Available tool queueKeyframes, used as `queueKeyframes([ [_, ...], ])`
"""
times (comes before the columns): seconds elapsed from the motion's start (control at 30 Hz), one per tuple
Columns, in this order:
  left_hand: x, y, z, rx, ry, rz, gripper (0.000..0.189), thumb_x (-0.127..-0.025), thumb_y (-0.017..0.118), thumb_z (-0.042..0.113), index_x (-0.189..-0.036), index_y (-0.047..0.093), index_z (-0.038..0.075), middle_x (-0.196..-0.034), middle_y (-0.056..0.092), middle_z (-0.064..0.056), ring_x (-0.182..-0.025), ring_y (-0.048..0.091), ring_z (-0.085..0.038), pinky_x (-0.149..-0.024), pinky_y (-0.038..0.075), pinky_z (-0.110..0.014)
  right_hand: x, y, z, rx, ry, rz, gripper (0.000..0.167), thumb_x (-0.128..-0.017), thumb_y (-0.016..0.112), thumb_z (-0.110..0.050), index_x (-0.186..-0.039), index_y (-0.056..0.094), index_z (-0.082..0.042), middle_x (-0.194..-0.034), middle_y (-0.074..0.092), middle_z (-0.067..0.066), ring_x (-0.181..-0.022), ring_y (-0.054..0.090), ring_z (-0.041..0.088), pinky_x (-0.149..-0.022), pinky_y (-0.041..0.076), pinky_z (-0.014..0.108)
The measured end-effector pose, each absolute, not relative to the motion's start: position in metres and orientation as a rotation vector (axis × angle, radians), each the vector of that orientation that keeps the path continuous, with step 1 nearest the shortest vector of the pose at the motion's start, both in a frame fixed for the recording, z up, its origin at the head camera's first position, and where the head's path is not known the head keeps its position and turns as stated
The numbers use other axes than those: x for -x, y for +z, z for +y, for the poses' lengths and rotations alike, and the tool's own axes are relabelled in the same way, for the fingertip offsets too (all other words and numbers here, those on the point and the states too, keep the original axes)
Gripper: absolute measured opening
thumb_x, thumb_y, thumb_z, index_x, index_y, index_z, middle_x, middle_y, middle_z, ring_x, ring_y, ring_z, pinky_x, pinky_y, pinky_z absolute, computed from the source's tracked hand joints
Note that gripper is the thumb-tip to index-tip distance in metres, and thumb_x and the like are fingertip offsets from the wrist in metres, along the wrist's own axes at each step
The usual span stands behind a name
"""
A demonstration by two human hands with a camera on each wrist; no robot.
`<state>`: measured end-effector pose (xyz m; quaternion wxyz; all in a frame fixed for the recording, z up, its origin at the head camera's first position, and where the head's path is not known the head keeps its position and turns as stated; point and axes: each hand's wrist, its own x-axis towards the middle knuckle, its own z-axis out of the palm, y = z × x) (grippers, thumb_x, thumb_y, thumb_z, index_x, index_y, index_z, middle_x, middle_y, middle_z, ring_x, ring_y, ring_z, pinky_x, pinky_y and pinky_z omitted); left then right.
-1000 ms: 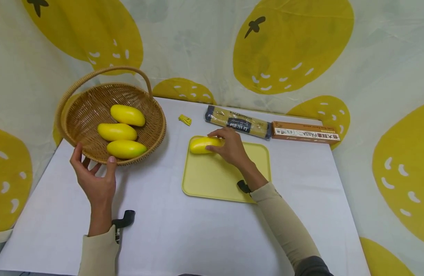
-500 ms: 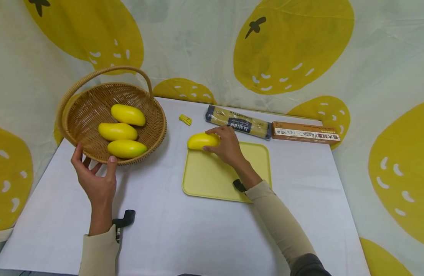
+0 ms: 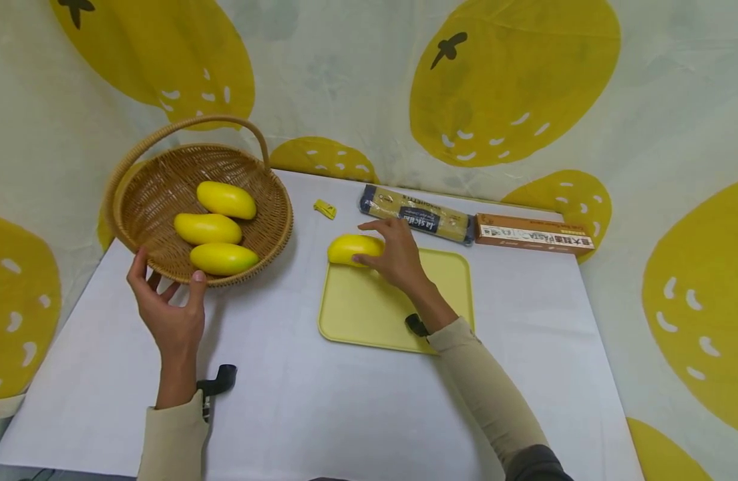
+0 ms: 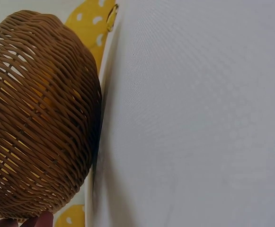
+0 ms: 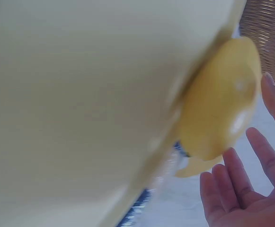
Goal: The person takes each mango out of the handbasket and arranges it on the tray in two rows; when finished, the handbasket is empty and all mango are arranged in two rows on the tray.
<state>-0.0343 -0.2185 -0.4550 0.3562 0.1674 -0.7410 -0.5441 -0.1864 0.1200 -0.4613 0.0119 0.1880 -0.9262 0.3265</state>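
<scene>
Glossy mango (image 3: 347,250) shifted to tray (image 3: 375,307) corner, right fingers (image 5: 265,153) spread wide, left fingers (image 3: 138,275) gripping woven basket (image 3: 152,207)

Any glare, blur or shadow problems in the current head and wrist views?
Head: fairly sharp, with a soft shadow beside the wicker basket on the white tablecloth; left wrist: the basket's cloth-facing side is darkly shaded; right wrist: hazy, the tray blurred, a bright glare spot on the mango.
</scene>
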Motion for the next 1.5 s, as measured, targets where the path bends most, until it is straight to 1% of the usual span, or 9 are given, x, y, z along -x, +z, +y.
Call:
queueKeyframes([
  [0.23,0.035,-0.454,-0.219,-0.425,-1.394,-1.921,0.079,-0.088,0.074,0.017,-0.159,0.039,0.011,-0.167,0.041,-0.008,-0.144,0.049,-0.04,-0.103,0.047,-0.022,0.185,-0.432,0.094,-0.716,1.131,-2.673,0.062,-0.079,0.094,-0.039,-0.133,0.074,-0.019,-0.128,0.07,0.007,-0.126,0.054,0.029,-0.108,0.044,0.049],
  [0.33,0.036,-0.454,-0.219,-0.419,-1.392,-1.925,0.079,-0.088,0.074,0.017,-0.159,0.039,0.01,-0.167,0.041,-0.009,-0.144,0.049,-0.04,-0.103,0.047,-0.022,0.185,-0.42,0.079,-0.778,1.205,-2.59,0.061,-0.078,0.095,-0.037,-0.132,0.075,-0.019,-0.124,0.071,0.005,-0.123,0.054,0.027,-0.107,0.044,0.047],
  [0.53,0.036,-0.455,-0.218,-0.411,-1.39,-1.929,0.079,-0.089,0.074,0.017,-0.159,0.039,0.012,-0.168,0.04,-0.01,-0.144,0.049,-0.042,-0.102,0.047,-0.021,0.183,-0.401,0.043,-0.883,1.299,-2.544,0.059,-0.079,0.095,-0.037,-0.132,0.075,-0.02,-0.121,0.072,0.001,-0.113,0.054,0.021,-0.098,0.045,0.04],
  [0.63,0.036,-0.456,-0.218,-0.416,-1.385,-1.931,0.079,-0.089,0.074,0.017,-0.16,0.039,0.012,-0.168,0.04,-0.01,-0.144,0.049,-0.042,-0.101,0.047,-0.02,0.183,-0.395,0.024,-0.933,1.311,-2.578,0.061,-0.081,0.093,-0.039,-0.135,0.073,-0.021,-0.124,0.071,0.0,-0.114,0.054,0.019,-0.098,0.046,0.039],
  [0.8,0.036,-0.456,-0.218,-0.421,-1.382,-1.936,0.079,-0.089,0.073,0.017,-0.159,0.039,0.01,-0.167,0.04,-0.01,-0.144,0.048,-0.042,-0.102,0.047,-0.021,0.185,-0.389,-0.007,-1.007,1.312,-2.678,0.063,-0.083,0.09,-0.045,-0.139,0.07,-0.023,-0.134,0.07,-0.003,-0.125,0.055,0.018,-0.106,0.045,0.036],
  [1.0,0.036,-0.454,-0.219,-0.423,-1.383,-1.95,0.08,-0.089,0.073,0.016,-0.16,0.038,0.012,-0.168,0.04,-0.01,-0.145,0.048,-0.041,-0.104,0.047,-0.022,0.19,-0.389,-0.039,-1.159,1.362,-2.737,0.063,-0.086,0.088,-0.043,-0.141,0.068,-0.023,-0.142,0.068,-0.008,-0.131,0.058,0.009,-0.111,0.042,0.024],
  [1.1,0.035,-0.453,-0.219,-0.424,-1.378,-1.965,0.08,-0.089,0.074,0.017,-0.16,0.038,0.012,-0.168,0.04,-0.01,-0.146,0.048,-0.041,-0.105,0.048,-0.022,0.192,-0.391,-0.054,-1.261,1.383,-2.769,0.063,-0.086,0.088,-0.04,-0.143,0.067,-0.021,-0.144,0.066,-0.006,-0.128,0.059,0.008,-0.108,0.044,0.02],
  [1.3,0.034,-0.452,-0.22,-0.436,-1.373,-1.975,0.08,-0.09,0.074,0.017,-0.161,0.037,0.013,-0.168,0.039,-0.008,-0.147,0.048,-0.039,-0.106,0.048,-0.022,0.197,-0.391,-0.082,-1.44,1.351,-2.849,0.062,-0.088,0.088,-0.034,-0.144,0.066,-0.017,-0.148,0.065,0.002,-0.133,0.062,0.019,-0.107,0.048,0.022],
  [1.5,0.035,-0.454,-0.219,-0.449,-1.376,-1.968,0.08,-0.09,0.075,0.017,-0.16,0.037,0.012,-0.169,0.039,-0.009,-0.147,0.048,-0.039,-0.105,0.047,-0.021,0.203,-0.394,-0.102,-1.495,1.287,-3.105,0.063,-0.089,0.086,-0.037,-0.146,0.064,-0.023,-0.152,0.062,-0.003,-0.137,0.056,0.015,-0.108,0.047,0.024],
])
